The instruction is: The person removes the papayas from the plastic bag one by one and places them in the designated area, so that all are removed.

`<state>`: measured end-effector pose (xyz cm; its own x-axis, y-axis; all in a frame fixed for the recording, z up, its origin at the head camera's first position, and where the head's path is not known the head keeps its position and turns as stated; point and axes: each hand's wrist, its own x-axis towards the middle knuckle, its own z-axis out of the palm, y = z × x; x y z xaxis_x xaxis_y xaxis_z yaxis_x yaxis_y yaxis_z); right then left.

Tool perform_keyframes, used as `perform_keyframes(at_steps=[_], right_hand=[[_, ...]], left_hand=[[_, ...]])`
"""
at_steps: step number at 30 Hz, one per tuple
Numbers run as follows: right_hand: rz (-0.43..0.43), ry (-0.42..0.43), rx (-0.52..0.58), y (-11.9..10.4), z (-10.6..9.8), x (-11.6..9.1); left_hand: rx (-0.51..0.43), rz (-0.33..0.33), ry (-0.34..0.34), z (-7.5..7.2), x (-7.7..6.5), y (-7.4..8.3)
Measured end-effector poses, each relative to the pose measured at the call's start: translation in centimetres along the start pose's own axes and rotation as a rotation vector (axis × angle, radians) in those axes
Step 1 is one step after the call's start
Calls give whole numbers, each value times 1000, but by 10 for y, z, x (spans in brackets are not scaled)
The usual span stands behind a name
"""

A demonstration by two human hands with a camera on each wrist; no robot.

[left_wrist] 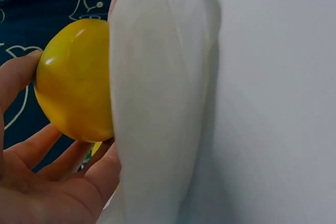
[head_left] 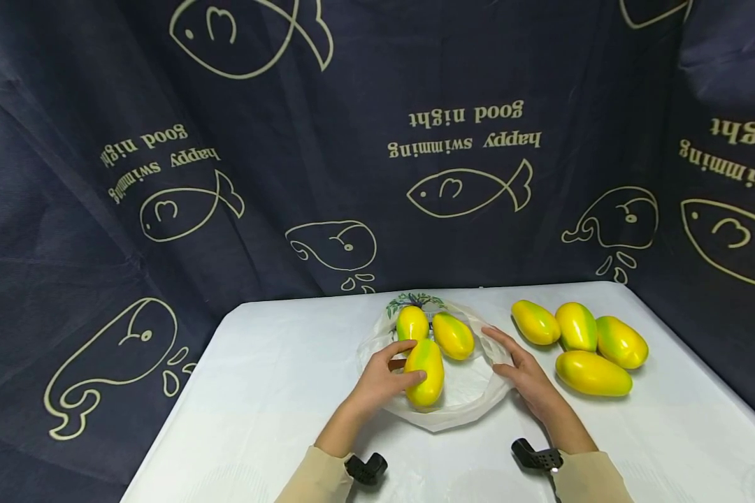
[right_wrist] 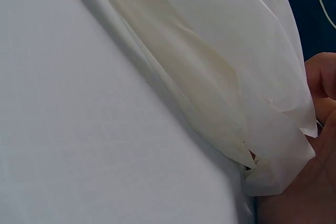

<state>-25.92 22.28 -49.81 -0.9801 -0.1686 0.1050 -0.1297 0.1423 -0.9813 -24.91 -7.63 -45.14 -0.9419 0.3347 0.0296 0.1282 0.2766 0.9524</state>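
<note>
A white plastic bag (head_left: pixel 468 384) with a printed tree lies spread on the table, its mouth facing up. Over its near left part, my left hand (head_left: pixel 380 377) grips a yellow-green mango (head_left: pixel 425 384) between thumb and fingers. The left wrist view shows this mango (left_wrist: pixel 76 80) partly hidden by the bag's raised side (left_wrist: pixel 152 103). Two more mangoes, one at left (head_left: pixel 412 323) and one at right (head_left: pixel 454 337), rest in the bag. My right hand (head_left: pixel 528 377) holds the bag's right rim; in the right wrist view, folded plastic (right_wrist: pixel 278 166) covers part of that hand.
Several mangoes sit in a group right of the bag, among them one lying crosswise (head_left: pixel 594 374) in front. They stand on a white-covered table (head_left: pixel 277 370). A dark blue curtain (head_left: pixel 352 154) with fish and whale drawings hangs behind and beside it.
</note>
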Motion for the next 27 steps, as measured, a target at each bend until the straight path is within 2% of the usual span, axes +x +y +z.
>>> perform_keyframes(at_steps=[9, 21, 27], right_hand=[[23, 7, -6, 0, -1, 1], [19, 0, -5, -1, 1, 0], [11, 1, -4, -2, 2, 0]], left_hand=[[-26, 28, 70, -14, 2, 4], [-75, 44, 197, -44, -2, 13], [-61, 39, 266, -56, -1, 14]])
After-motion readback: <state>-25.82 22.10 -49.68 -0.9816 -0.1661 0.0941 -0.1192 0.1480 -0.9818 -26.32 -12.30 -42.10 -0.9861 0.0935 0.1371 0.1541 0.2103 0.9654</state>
